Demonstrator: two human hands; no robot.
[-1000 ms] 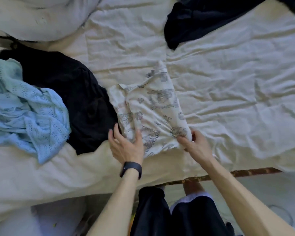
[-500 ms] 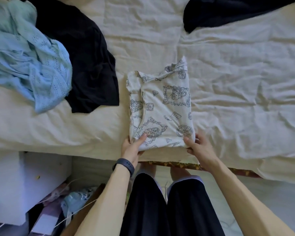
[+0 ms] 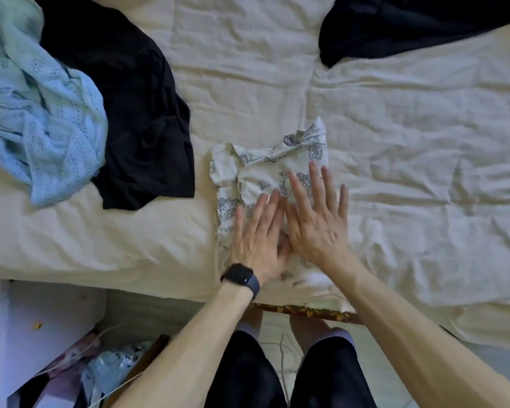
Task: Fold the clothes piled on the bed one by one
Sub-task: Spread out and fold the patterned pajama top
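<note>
A white printed garment (image 3: 248, 172) lies folded into a small rectangle near the bed's front edge. My left hand (image 3: 258, 234), with a dark watch on its wrist, lies flat on the garment's lower left part. My right hand (image 3: 315, 213) presses flat beside it on the right part, fingers straight and spread. The two hands touch each other at the thumbs. A black garment (image 3: 139, 113) and a light blue knitted one (image 3: 36, 113) lie piled at the left. Another dark garment (image 3: 395, 25) lies at the top right.
The cream sheet (image 3: 409, 172) covers the bed, wrinkled and bare to the right of the fold. Below the bed edge are a white box (image 3: 42, 325), cluttered bags and cables (image 3: 100, 369) on the floor, and my legs in dark shorts.
Both hands let go of the garment's near edge and moved up onto it, now pressing flat. The garment's near end now reaches the bed's front edge.
</note>
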